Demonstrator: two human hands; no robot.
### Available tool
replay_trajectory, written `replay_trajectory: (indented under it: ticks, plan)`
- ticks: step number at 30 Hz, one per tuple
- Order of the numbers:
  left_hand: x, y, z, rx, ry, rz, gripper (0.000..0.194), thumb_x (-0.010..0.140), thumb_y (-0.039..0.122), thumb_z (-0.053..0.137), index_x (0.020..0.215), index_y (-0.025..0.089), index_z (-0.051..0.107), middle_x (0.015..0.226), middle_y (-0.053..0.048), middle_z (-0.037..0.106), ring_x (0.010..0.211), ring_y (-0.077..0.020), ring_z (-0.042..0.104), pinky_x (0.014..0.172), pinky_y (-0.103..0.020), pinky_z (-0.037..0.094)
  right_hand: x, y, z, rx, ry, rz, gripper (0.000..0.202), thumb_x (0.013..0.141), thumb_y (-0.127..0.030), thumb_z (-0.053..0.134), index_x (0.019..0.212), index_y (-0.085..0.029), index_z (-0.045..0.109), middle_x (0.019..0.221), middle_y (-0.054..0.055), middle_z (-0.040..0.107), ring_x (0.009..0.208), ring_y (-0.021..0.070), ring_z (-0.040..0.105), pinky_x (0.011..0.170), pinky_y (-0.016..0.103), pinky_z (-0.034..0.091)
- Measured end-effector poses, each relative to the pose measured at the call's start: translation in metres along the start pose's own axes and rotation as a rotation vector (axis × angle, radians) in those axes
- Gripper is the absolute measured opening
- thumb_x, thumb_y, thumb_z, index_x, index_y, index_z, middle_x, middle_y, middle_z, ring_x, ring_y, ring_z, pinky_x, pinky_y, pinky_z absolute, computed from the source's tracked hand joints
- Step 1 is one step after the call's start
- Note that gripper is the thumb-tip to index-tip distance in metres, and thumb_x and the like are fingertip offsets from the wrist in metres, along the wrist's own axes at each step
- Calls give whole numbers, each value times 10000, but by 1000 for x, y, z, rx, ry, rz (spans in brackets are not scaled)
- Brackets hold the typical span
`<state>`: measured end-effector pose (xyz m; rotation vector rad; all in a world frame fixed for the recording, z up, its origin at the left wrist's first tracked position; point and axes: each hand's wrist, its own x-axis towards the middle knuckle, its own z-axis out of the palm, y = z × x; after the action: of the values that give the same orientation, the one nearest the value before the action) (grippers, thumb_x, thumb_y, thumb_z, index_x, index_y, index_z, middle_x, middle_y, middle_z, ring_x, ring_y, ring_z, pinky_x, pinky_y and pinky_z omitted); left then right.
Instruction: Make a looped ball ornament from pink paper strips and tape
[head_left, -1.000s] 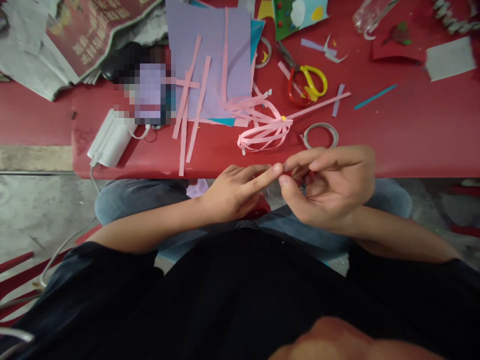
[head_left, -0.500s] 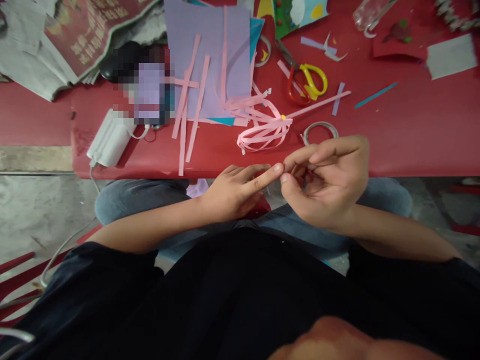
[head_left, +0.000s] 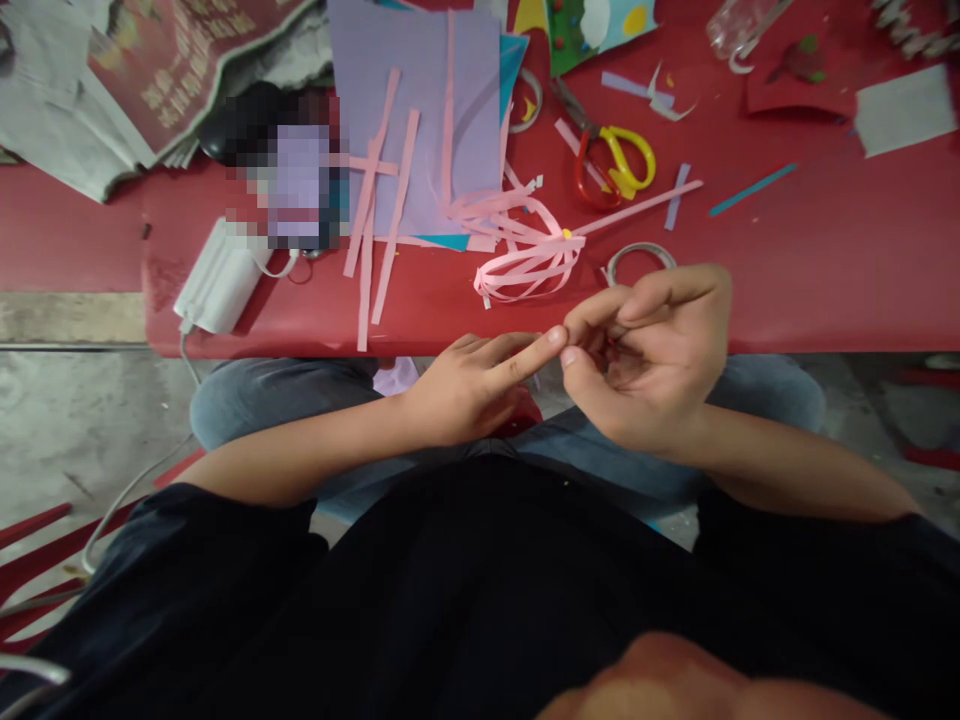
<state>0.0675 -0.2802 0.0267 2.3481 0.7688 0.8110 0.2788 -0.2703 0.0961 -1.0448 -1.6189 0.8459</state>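
My left hand [head_left: 476,385] is over my lap at the table's front edge, index finger stretched out to the right, its thumb mostly hidden. The fingertip meets the fingers of my right hand [head_left: 652,360], whose thumb and index finger come together in a pinch. Anything between them is too small to make out. Just beyond my hands lies a looped pink paper-strip shape [head_left: 532,260] with a yellow dot at its gathered end. A roll of tape [head_left: 641,262] rests behind my right hand, partly covered by it.
Loose pink strips [head_left: 394,235] and purple sheets [head_left: 416,110] lie on the red table [head_left: 810,290]. Scissors [head_left: 619,160] with red and yellow handles are farther back. A white power bank [head_left: 225,275] with a cable sits at left, near newspapers [head_left: 60,100].
My right hand has shifted very slightly left and up, its fingers still meeting my left index fingertip. The things on the table have not moved.
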Motion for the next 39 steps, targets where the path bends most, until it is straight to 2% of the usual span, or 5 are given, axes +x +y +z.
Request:
replay_trajectory:
  ticks: [4,10,18,29,39]
  plan:
    - [2,3,3,-372,-34,-20,925,1033,212,593,1761,289,27,1448,-153,670,991,-178,744,858,-339,643,3,7,2,89,5,-13,394,858,-197,720,1001,-267,359,841,-40,646,505,84,500,394,280,348]
    - [4,9,-3,-640,-125,-114,967,1030,191,607,1758,313,-19,1625,-175,557,1079,-182,755,954,-350,686,4,18,1,178,-15,87,439,858,-207,758,978,-262,339,838,-66,624,445,22,354,342,219,216]
    - [3,11,-6,-832,-188,-205,1060,1020,226,643,1733,379,-125,1682,-188,493,1012,-160,748,947,-375,686,2,32,3,183,-23,87,339,927,-320,721,1025,-274,399,849,-44,561,597,82,529,409,220,294]
    - [6,8,-5,-665,-89,-120,946,1033,189,572,1755,342,-19,1633,-158,559,1026,-170,754,935,-370,693,-1,25,-10,2,-111,61,65,945,-253,732,965,-222,679,793,4,634,588,109,535,490,288,398]
    - [2,6,-2,-640,-98,-163,952,1025,218,603,1757,344,7,1606,-155,579,959,-162,742,948,-390,685,1,20,-8,-145,-67,-25,46,910,-194,717,906,-218,678,731,-14,633,549,92,505,478,265,403]
